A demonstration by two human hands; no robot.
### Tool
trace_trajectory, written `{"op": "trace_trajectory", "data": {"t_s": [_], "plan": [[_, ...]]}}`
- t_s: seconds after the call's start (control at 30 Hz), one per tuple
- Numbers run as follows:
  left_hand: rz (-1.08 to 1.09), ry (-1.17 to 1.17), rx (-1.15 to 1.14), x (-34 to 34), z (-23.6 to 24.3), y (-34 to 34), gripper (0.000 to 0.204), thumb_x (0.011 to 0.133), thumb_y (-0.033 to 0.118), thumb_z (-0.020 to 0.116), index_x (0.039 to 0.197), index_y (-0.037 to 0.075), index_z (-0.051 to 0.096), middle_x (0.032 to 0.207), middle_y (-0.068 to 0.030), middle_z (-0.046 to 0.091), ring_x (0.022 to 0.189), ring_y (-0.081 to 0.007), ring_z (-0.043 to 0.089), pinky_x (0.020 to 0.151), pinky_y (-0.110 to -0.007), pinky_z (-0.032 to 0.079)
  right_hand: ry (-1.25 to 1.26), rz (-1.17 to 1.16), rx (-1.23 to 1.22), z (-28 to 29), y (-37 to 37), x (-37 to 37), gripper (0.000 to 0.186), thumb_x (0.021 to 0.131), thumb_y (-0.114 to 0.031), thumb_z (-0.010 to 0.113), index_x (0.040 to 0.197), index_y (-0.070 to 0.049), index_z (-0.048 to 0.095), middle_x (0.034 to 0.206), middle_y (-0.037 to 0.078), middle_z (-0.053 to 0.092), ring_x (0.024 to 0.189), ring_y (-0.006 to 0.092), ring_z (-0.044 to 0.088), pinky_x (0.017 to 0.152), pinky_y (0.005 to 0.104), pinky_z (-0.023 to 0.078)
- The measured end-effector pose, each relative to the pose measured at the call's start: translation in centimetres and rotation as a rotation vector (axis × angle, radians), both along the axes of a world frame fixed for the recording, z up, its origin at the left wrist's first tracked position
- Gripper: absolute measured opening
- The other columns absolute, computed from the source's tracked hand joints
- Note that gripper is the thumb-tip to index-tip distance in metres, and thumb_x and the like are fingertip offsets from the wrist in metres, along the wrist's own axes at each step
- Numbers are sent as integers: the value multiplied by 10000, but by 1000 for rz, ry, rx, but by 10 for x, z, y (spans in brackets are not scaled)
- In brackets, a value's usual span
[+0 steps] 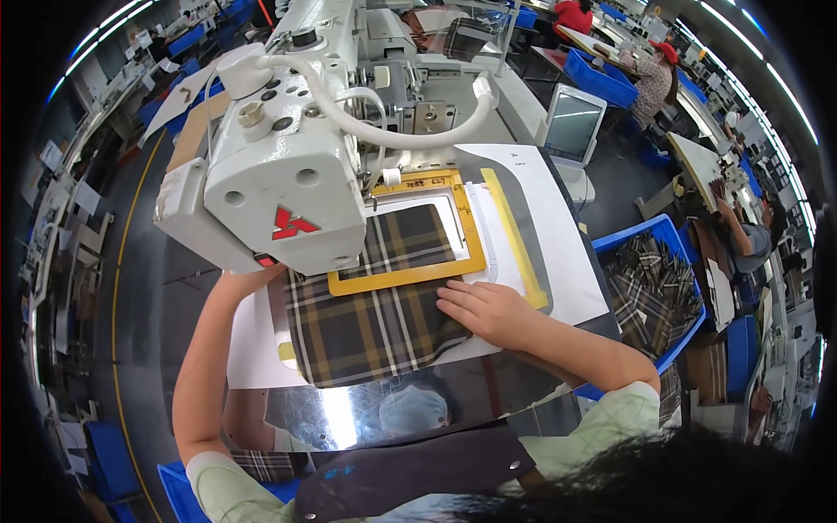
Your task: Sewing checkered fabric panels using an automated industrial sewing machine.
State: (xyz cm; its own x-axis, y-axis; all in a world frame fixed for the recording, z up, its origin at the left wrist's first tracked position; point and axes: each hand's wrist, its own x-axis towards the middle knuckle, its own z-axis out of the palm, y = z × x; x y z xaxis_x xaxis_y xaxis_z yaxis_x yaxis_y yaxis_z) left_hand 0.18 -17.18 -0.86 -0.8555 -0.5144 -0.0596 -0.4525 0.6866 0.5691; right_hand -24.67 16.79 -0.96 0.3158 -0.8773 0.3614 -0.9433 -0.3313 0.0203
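Sleeves: short, pale green | apron: dark | studs: round, silvery | marking: blue

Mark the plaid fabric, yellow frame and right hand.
Plaid fabric (pixel 370 333): head view, middle of its near part.
Yellow frame (pixel 410 277): head view, its near bar.
Right hand (pixel 493 312): head view, back of the hand.

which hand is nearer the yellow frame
Right. The right hand is beside the near right corner of the yellow frame; the left hand is farther off to its left, partly hidden by the machine.
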Motion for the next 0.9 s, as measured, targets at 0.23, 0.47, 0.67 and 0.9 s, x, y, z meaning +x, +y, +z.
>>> {"op": "trace_trajectory", "data": {"t_s": [0.23,0.47,0.67,0.9], "plan": [[-116,477,-584,-22,-75,-11,256,846,154,638,1078,45,642,974,-142,665,921,-300,626,837,-376,484,-212,-27,138,9,25,-38,325,791,-74,577,1111,-76,636,1173,72,632,1020,254,624,828,355,506],[-1,453,-460,-36,-49,15,243,845,139,625,1066,39,642,983,-148,661,938,-304,620,852,-385,475,-682,-575,-60,2,-46,-87,202,833,-183,624,990,-83,701,930,98,619,841,256,617,775,343,485],[15,449,-314,-15,-60,2,232,845,126,613,1056,33,642,990,-153,657,952,-308,615,865,-392,467,-711,-632,-53,-29,-91,-106,163,783,-211,664,849,-65,689,835,97,590,809,262,613,736,364,487],[-18,386,-118,37,-89,-70,221,845,111,600,1045,27,642,1000,-160,653,969,-313,609,880,-401,457,-729,-763,-208,-29,-152,-129,140,768,-196,669,841,-78,684,843,101,604,816,279,621,732,386,490]]}}
